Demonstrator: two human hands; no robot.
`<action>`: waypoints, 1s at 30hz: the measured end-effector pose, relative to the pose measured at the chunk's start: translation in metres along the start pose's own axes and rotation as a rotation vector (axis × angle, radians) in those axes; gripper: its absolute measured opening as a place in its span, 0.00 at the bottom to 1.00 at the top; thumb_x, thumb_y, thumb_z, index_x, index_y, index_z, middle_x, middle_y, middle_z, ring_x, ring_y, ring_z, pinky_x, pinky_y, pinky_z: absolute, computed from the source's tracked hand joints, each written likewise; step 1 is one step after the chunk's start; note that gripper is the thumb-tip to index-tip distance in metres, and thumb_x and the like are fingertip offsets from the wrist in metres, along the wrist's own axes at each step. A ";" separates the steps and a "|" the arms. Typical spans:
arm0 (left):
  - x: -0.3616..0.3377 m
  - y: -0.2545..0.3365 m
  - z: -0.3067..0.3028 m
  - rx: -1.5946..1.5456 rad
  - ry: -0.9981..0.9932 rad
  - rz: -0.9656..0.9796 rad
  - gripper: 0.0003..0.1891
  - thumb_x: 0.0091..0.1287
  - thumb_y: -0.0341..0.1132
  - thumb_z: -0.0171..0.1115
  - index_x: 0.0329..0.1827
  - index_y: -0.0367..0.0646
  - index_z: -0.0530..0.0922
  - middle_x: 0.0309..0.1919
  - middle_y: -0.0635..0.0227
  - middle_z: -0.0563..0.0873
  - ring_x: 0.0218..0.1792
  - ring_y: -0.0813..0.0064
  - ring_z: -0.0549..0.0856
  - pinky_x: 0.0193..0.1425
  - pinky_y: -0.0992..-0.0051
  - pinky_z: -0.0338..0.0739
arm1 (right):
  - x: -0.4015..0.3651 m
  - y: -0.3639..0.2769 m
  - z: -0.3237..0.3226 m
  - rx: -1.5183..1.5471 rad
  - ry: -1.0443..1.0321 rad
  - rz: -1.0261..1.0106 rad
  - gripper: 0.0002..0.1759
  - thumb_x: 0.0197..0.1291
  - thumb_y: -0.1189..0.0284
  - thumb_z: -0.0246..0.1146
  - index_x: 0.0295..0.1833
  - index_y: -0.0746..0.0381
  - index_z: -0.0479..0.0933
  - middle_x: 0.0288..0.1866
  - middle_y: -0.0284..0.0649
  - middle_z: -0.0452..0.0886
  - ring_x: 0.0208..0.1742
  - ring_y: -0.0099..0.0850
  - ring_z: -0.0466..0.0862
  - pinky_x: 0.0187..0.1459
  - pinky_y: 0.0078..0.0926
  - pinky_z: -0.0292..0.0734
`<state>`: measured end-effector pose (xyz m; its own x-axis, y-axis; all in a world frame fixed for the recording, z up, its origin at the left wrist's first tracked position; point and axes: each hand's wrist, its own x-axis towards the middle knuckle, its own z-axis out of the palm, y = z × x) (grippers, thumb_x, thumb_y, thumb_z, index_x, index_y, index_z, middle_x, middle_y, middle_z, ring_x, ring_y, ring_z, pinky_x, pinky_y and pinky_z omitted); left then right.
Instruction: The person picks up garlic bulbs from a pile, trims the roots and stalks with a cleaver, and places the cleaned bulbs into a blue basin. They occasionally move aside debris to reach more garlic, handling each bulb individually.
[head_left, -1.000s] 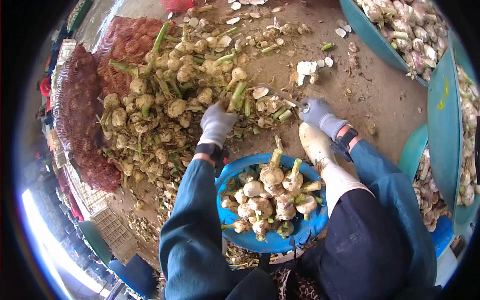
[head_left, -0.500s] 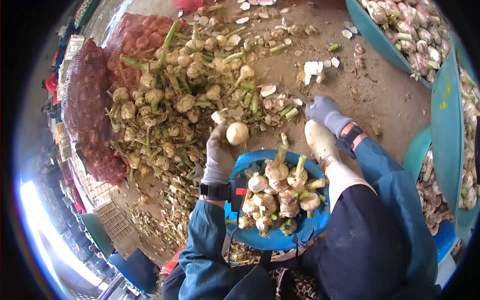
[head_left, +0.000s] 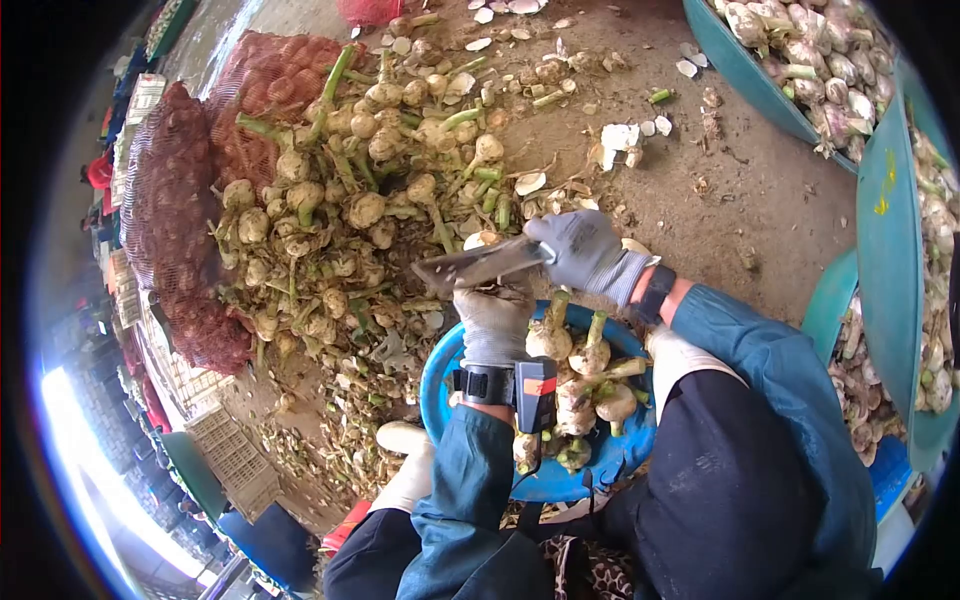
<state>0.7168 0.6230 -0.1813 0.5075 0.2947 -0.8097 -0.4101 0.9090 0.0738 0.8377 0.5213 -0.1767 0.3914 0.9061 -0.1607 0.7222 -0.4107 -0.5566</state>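
Head view, the only one. Landmark: blue basin (head_left: 437, 372), between the person's knees and holding trimmed bulbs (head_left: 590, 355) with short green stalks.

Left hand (head_left: 493, 318), grey glove, watch and a small device on the wrist, sits over the basin's far rim. Fingers are curled shut around a garlic bulb (head_left: 481, 240). Only the bulb's pale top shows beyond the blade, so the exact grip is partly hidden.

Right hand (head_left: 580, 250), blue-grey glove, just beyond the basin's far rim on the right side. Fingers are wrapped tight on the handle of a knife (head_left: 478, 264). The blade runs leftward across the top of the left hand, lying against the bulb.

Beyond and left of the basin: big pile (head_left: 350, 200) of untrimmed garlic, stalks on. Red mesh sacks (head_left: 170, 220) farther left of that.

Beyond the basin, on bare ground: loose skins and cut scraps (head_left: 620, 140).

Right of the basin: teal tubs (head_left: 885, 230) full of garlic.

Near left of the basin: white boot (head_left: 405, 478).
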 end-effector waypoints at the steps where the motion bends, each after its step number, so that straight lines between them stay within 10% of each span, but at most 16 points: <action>1: -0.005 0.005 -0.007 0.247 -0.259 0.010 0.13 0.62 0.40 0.48 0.41 0.40 0.71 0.33 0.63 0.78 0.27 0.73 0.80 0.25 0.81 0.77 | -0.002 0.010 0.005 0.041 0.017 0.001 0.09 0.50 0.66 0.53 0.36 0.56 0.69 0.30 0.40 0.77 0.34 0.38 0.79 0.33 0.35 0.73; 2: -0.020 -0.009 0.013 0.641 -0.080 0.327 0.16 0.59 0.44 0.45 0.39 0.41 0.72 0.30 0.65 0.77 0.22 0.81 0.74 0.17 0.85 0.67 | -0.001 0.022 0.009 0.064 -0.012 0.136 0.10 0.48 0.67 0.53 0.37 0.56 0.71 0.30 0.41 0.78 0.34 0.40 0.79 0.35 0.37 0.73; 4: -0.044 0.004 0.028 0.292 -0.365 -0.034 0.16 0.59 0.46 0.45 0.38 0.43 0.72 0.30 0.67 0.77 0.22 0.81 0.74 0.16 0.85 0.65 | -0.009 0.054 0.015 0.092 -0.070 0.541 0.13 0.47 0.67 0.53 0.40 0.54 0.75 0.36 0.45 0.79 0.38 0.42 0.79 0.39 0.38 0.73; 5: -0.069 0.001 0.050 0.404 -0.193 -0.054 0.18 0.60 0.48 0.43 0.35 0.43 0.73 0.29 0.67 0.77 0.22 0.80 0.73 0.17 0.85 0.66 | -0.013 0.071 0.023 0.082 -0.052 0.661 0.14 0.47 0.65 0.54 0.42 0.53 0.75 0.36 0.45 0.79 0.39 0.42 0.79 0.41 0.38 0.73; 6: -0.079 0.003 0.048 0.851 -0.331 0.122 0.20 0.61 0.51 0.47 0.35 0.41 0.74 0.32 0.65 0.78 0.27 0.78 0.76 0.24 0.82 0.71 | -0.022 0.077 0.020 0.137 -0.002 0.684 0.14 0.47 0.63 0.55 0.41 0.52 0.76 0.37 0.45 0.79 0.40 0.42 0.79 0.42 0.37 0.73; 9: -0.079 0.041 0.066 1.856 -0.631 -0.382 0.21 0.57 0.46 0.60 0.46 0.37 0.74 0.36 0.68 0.79 0.40 0.77 0.77 0.44 0.77 0.71 | -0.024 0.085 0.008 0.217 0.030 0.713 0.15 0.46 0.61 0.56 0.40 0.54 0.77 0.36 0.43 0.80 0.39 0.40 0.79 0.42 0.35 0.73; 10: -0.043 0.062 0.043 2.153 -0.672 -0.002 0.21 0.57 0.46 0.60 0.47 0.39 0.74 0.35 0.69 0.80 0.37 0.80 0.76 0.42 0.77 0.72 | -0.028 0.082 0.008 0.276 -0.021 0.715 0.16 0.46 0.61 0.56 0.41 0.54 0.77 0.36 0.43 0.80 0.40 0.40 0.79 0.42 0.34 0.73; 11: -0.024 0.068 0.040 1.826 -0.185 0.089 0.22 0.57 0.45 0.60 0.47 0.38 0.74 0.32 0.66 0.81 0.35 0.76 0.78 0.41 0.76 0.73 | -0.025 0.080 0.011 0.344 -0.014 0.750 0.17 0.44 0.61 0.57 0.40 0.57 0.76 0.31 0.42 0.81 0.35 0.37 0.81 0.39 0.31 0.75; 13: 0.045 0.098 0.040 2.370 0.275 0.601 0.35 0.50 0.58 0.58 0.48 0.32 0.72 0.38 0.50 0.80 0.44 0.56 0.79 0.47 0.69 0.72 | -0.016 0.074 0.008 0.457 -0.090 0.757 0.17 0.44 0.62 0.58 0.40 0.59 0.76 0.29 0.41 0.80 0.31 0.34 0.81 0.36 0.29 0.75; 15: 0.073 0.085 0.061 2.512 0.556 0.408 0.38 0.47 0.60 0.57 0.48 0.32 0.72 0.44 0.46 0.77 0.48 0.55 0.76 0.50 0.67 0.71 | -0.008 0.062 0.004 0.630 -0.184 0.767 0.17 0.42 0.63 0.61 0.37 0.63 0.76 0.22 0.37 0.79 0.20 0.27 0.79 0.28 0.24 0.75; 20: 0.097 0.088 0.036 2.219 0.509 0.312 0.31 0.49 0.52 0.59 0.50 0.36 0.72 0.43 0.54 0.79 0.44 0.61 0.79 0.47 0.72 0.72 | -0.003 0.067 0.001 0.586 -0.217 0.808 0.16 0.41 0.61 0.62 0.34 0.62 0.76 0.20 0.35 0.78 0.20 0.25 0.78 0.25 0.23 0.73; 23: 0.055 0.052 0.027 1.910 0.029 0.620 0.21 0.54 0.28 0.60 0.51 0.32 0.70 0.40 0.63 0.80 0.39 0.79 0.78 0.42 0.83 0.72 | 0.005 0.057 0.000 0.573 -0.220 0.733 0.16 0.44 0.60 0.60 0.37 0.59 0.76 0.19 0.34 0.77 0.20 0.25 0.77 0.26 0.23 0.74; 27: 0.031 0.029 0.033 1.794 -0.177 0.474 0.23 0.45 0.25 0.65 0.47 0.36 0.72 0.38 0.68 0.80 0.38 0.80 0.78 0.44 0.80 0.72 | 0.011 0.010 -0.007 0.240 -0.309 0.509 0.16 0.47 0.65 0.54 0.43 0.54 0.75 0.42 0.41 0.78 0.45 0.36 0.77 0.47 0.31 0.71; 30: 0.021 0.029 0.030 1.706 -0.251 0.506 0.22 0.43 0.24 0.66 0.45 0.36 0.73 0.37 0.69 0.81 0.38 0.79 0.79 0.44 0.80 0.72 | 0.004 0.004 -0.014 0.211 -0.229 0.433 0.15 0.48 0.64 0.53 0.42 0.53 0.75 0.39 0.41 0.79 0.42 0.36 0.78 0.46 0.31 0.72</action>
<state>0.7380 0.6641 -0.1787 0.7515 0.4973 -0.4335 0.5249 -0.0527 0.8495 0.8502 0.5220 -0.1679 0.4771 0.6668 -0.5725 0.3827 -0.7440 -0.5477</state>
